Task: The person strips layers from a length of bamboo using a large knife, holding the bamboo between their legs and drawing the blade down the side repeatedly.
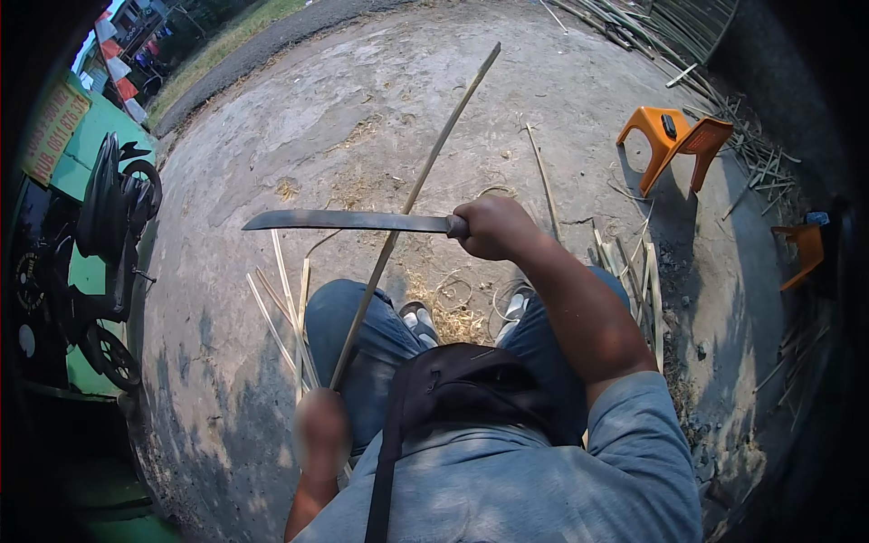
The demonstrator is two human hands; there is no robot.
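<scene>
My right hand (496,228) is closed round the handle of a machete (344,220), whose long, dark blade points left. In this view the blade crosses a long bamboo strip (425,172); whether they touch I cannot tell. The strip slants from beside my left knee up to the far middle. At its lower end is my left hand (323,425), smeared, with the strip running into its grip. Several pale split strips (281,308) lie beside my left leg, and more bamboo pieces (652,281) lie by my right leg.
An orange plastic chair (656,131) with a small dark object on it stands at the far right. Bamboo piles (769,172) line the right edge. A parked motorcycle (109,217) stands at the left by a green wall. Shavings (457,324) litter the concrete between my feet.
</scene>
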